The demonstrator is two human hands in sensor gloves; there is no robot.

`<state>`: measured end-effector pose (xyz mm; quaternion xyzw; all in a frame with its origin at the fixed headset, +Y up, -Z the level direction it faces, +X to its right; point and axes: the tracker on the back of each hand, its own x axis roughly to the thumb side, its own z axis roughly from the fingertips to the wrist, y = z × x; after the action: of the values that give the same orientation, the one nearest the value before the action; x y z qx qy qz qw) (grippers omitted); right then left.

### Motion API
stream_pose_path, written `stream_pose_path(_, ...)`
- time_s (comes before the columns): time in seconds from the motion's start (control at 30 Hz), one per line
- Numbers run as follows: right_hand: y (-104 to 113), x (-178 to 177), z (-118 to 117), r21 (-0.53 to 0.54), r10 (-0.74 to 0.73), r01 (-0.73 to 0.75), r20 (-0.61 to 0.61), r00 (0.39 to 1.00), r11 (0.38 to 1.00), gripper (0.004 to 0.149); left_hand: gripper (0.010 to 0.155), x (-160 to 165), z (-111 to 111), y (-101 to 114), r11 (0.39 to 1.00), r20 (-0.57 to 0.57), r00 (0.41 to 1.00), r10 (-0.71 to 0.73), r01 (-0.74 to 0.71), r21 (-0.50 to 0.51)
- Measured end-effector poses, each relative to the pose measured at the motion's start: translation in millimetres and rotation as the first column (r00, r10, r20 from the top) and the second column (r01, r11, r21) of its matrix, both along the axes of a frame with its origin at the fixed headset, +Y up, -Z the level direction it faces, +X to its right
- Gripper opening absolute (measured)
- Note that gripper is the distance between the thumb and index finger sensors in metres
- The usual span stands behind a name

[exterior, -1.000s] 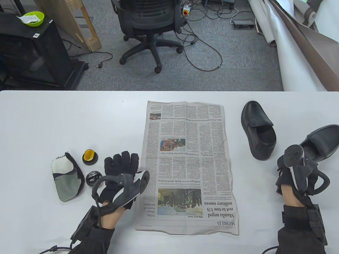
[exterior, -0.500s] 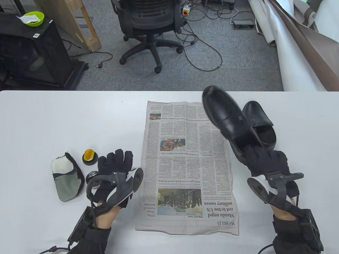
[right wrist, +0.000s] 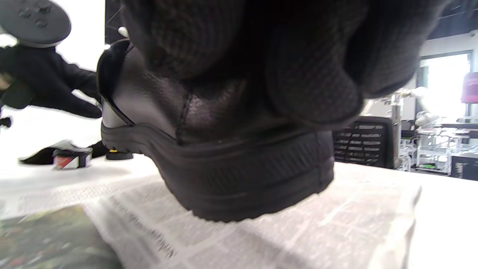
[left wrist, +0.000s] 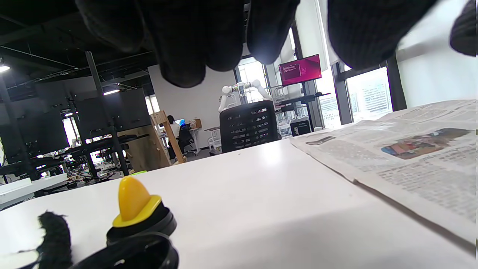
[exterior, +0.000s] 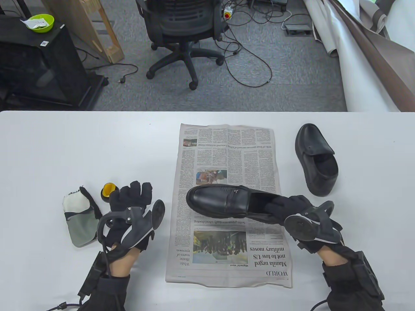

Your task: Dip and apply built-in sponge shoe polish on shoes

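From above, the right hand [exterior: 291, 210] grips the heel end of a black shoe [exterior: 220, 201], toe pointing left, over the newspaper [exterior: 227, 259]; half a second ago it was raised near the second shoe [exterior: 316, 162]. The left hand [exterior: 129, 201] lies spread, holding nothing, now covering the polish tin beside the yellow-topped applicator [exterior: 108, 191]. The left wrist view shows that applicator [left wrist: 136, 209] upright on the desk [left wrist: 261, 194]. The right wrist view shows fingers [right wrist: 317, 74] wrapped round the heel [right wrist: 242, 168], the sole over the paper.

overhead table view, low wrist views, newspaper [exterior: 227, 201] shared
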<state>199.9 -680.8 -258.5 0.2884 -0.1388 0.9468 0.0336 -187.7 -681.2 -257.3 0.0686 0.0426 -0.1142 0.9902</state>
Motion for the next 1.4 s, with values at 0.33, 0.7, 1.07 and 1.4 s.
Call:
stream_pose_path(0.33,-22.1,-17.9,0.9,-0.101,0.106,-0.110,-0.041,0.994,0.989,0.041,0.070,-0.3,0.1,0.1,1.000,0.001,1.000,-0.008,0.008,0.002)
stream_pose_path(0.7,-38.1,-15.6,-6.3,-0.239,0.118,-0.119,-0.018,0.993,0.964,0.042,0.069,-5.4,1.9,5.8,1.000,-0.015,1.000,0.006,-0.006,0.005)
stream_pose_path(1.07,-46.9,-22.0,-6.9,-0.220,0.190,-0.184,0.009,0.982,0.958,0.050,0.057,-55.4,4.2,32.1,0.996,-0.213,0.975,-0.059,0.072,0.052)
stream_pose_path(1.4,-47.6,-21.2,-8.6,-0.243,0.178,-0.171,0.010,0.984,0.955,0.047,0.058,-128.2,-12.8,9.1,0.980,-0.408,0.913,-0.005,-0.077,-0.184)
